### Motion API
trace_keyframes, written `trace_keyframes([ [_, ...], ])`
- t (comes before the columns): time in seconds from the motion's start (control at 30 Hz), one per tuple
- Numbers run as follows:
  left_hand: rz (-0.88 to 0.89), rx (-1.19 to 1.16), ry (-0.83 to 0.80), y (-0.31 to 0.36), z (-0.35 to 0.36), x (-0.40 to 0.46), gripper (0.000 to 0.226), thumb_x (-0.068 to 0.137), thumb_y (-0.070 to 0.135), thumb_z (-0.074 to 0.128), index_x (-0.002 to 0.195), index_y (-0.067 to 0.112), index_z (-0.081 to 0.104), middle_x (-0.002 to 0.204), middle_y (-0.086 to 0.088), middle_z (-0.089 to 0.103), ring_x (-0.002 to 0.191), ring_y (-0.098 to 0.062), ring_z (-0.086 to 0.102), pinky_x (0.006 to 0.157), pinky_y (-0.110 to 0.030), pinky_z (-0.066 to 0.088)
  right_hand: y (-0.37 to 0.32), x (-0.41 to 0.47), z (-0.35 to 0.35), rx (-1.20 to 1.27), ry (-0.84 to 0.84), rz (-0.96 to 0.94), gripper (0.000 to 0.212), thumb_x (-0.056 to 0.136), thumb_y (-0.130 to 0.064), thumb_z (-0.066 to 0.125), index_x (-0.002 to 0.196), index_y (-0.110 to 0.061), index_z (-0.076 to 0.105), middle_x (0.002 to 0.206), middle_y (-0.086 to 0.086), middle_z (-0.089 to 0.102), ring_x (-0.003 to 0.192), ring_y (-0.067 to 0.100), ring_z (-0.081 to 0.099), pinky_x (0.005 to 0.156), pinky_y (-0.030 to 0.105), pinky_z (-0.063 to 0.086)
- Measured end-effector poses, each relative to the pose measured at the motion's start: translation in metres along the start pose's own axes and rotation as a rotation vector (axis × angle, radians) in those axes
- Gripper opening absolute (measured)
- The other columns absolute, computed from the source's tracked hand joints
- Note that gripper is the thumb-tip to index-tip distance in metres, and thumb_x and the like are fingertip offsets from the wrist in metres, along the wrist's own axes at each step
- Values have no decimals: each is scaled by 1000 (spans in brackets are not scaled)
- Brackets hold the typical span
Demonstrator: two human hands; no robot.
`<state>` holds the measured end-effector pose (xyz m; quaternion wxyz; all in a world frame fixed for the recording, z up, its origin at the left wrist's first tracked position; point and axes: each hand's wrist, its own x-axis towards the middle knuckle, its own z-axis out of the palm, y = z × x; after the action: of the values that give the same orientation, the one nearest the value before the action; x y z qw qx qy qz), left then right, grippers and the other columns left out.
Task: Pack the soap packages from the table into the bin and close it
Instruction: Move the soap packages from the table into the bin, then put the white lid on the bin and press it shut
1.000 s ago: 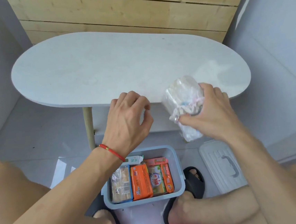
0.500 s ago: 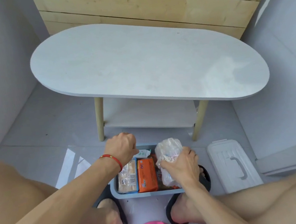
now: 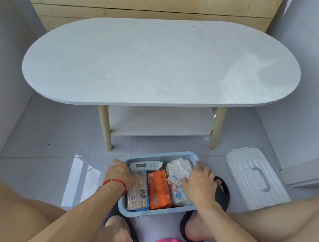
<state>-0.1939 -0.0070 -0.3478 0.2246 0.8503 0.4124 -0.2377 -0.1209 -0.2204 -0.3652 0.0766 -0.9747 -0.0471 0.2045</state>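
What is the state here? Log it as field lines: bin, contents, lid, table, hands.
bin: blue bin on the floor, open
contents: orange pack, tan pack, clear bag, white pack
lid: white lid on the floor, right of the bin
table: table bare
left hand: on the tan pack
right hand: on the clear bag

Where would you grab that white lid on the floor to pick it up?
Take the white lid by its grey handle, coming straight down from above. The lid lies flat on the floor, top side up, right of the blue bin, and the handle arches up along its middle, so fingers could likely hook under it. The right hand is nearer.
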Motion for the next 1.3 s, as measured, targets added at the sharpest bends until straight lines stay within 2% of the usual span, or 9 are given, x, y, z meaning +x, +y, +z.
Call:
trace_keyframes([
  [0.17,-199,-410,-156,10,-3,7,29,86,19,64,111,10,54,82,-5,61,69,-16,57,56,-30,45,17,24,-13,317,-208,59,59,96,-18,53,148,-4,30,132,21,54,119,39,57,98,46,50],
  [0.37,-203,-477,-101,23,-16,20,23,80,14,66,101,9,58,81,-8,61,69,-18,56,60,-33,45,26,39,-22,512,-250,77,49,90,-14,49,139,-12,46,125,15,60,105,30,62,80,36,53],
  [0.57,-174,-409,-66,39,-21,25,29,88,19,62,114,8,58,86,-7,59,77,-20,58,67,-34,49,43,56,-63,416,-311,-114,40,92,-18,54,130,-25,61,116,0,70,100,18,64,90,33,54],
  [0.67,99,-195,95,72,-26,14,46,87,20,60,131,9,54,123,-17,56,110,-34,58,94,-42,53,72,78,-133,199,-358,-147,51,96,-35,60,144,-23,53,144,0,57,131,21,54,108,32,43],
  [0.77,490,-223,48,136,-21,-23,56,84,19,61,139,17,53,135,-14,57,122,-32,56,101,-32,47,129,91,-223,91,-417,-130,32,98,-40,59,127,-28,64,138,-4,61,128,19,56,108,37,43],
  [0.9,744,-107,-198,222,12,-56,49,84,20,58,133,25,61,135,-6,63,127,-25,56,104,-28,42,199,96,-265,261,-600,53,23,97,-43,61,116,-33,68,123,-11,68,116,12,62,97,39,54],
  [1.13,730,105,-504,347,115,-7,59,93,40,58,148,24,43,155,-3,42,140,-23,43,116,-30,32,301,113,-107,572,-473,609,44,103,-13,55,134,17,51,142,32,52,132,43,51,112,41,38],
  [1.23,726,176,-523,368,148,26,78,92,51,59,157,23,25,166,-3,18,152,-24,21,121,-33,19,307,98,-45,684,-270,848,53,103,-16,54,145,14,40,153,29,40,137,41,43,106,32,32],
  [1.3,728,251,-524,379,171,44,89,90,51,62,159,24,13,168,-6,3,155,-25,6,125,-38,12,305,90,-15,814,-155,981,66,100,-24,57,156,-6,27,158,22,32,141,38,38,115,40,31],
])
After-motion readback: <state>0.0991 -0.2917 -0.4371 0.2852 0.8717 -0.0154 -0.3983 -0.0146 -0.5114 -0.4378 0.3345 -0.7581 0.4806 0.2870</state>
